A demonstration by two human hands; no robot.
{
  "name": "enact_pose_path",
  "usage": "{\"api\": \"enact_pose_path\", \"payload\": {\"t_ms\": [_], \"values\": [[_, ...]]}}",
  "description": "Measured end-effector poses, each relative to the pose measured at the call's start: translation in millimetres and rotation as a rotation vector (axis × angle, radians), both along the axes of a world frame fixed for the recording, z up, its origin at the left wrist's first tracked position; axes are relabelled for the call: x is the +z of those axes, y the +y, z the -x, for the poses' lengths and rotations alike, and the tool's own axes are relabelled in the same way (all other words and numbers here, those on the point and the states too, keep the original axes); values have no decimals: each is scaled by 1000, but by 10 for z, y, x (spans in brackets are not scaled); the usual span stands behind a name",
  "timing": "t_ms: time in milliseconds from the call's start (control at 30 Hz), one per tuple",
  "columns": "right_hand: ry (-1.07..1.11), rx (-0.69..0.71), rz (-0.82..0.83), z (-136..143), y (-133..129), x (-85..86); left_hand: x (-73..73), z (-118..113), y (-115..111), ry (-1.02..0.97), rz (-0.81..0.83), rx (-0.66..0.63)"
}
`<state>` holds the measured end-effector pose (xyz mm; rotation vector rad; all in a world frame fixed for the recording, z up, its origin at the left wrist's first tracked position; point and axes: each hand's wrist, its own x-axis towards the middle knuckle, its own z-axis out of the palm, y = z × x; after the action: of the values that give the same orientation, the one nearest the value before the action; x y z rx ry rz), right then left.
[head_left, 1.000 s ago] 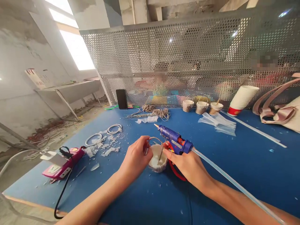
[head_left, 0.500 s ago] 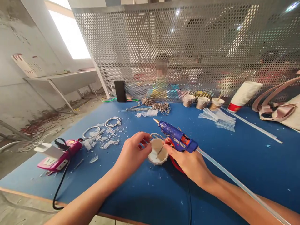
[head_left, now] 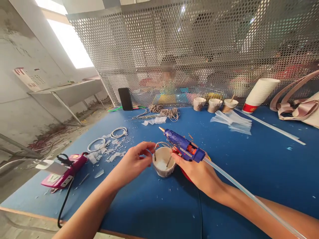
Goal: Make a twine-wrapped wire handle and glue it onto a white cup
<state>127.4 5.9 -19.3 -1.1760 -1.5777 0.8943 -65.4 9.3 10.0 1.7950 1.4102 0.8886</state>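
Observation:
A small cup (head_left: pixel 163 172) with a pale, rough outer wall stands on the blue table. Across it arches a twisted cord (head_left: pixel 163 143), both ends resting inside against the walls. At the cup's left side is my left hand (head_left: pixel 136 162), its thumb and fingers apart, the fingertips close to the cord and rim; whether they touch is unclear. My right hand (head_left: pixel 193 167) is wrapped round a blue hot glue gun (head_left: pixel 180 142). Its nozzle points left and away, above and beyond the cup. A long clear glue stick (head_left: pixel 239 184) trails from its rear. My right fingertips are near the cup's right rim.
Two white rings (head_left: pixel 96 145) lie among plastic scraps on the left, near a pink power strip (head_left: pixel 72 166). Farther back are a phone (head_left: pixel 125 99), cord bundles (head_left: pixel 171 114), three small cups (head_left: pixel 199 104), clear strips (head_left: pixel 233 122) and stacked paper cups (head_left: pixel 261 94). A perforated metal screen (head_left: pixel 149 43) stands behind.
My left fingers have loosened from the cord and drawn slightly left. The cord's left end now shows inside the cup. My right hand still holds the glue gun.

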Motion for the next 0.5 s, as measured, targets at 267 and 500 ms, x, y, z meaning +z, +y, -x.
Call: {"api": "enact_pose_path", "payload": {"t_ms": [267, 500], "values": [[-25, 6, -8, 11, 38, -34, -92, 124, -47, 142, 30, -132], [81, 29, 27, 32, 33, -66, -166, 63, -149, -11, 54, -185]]}}
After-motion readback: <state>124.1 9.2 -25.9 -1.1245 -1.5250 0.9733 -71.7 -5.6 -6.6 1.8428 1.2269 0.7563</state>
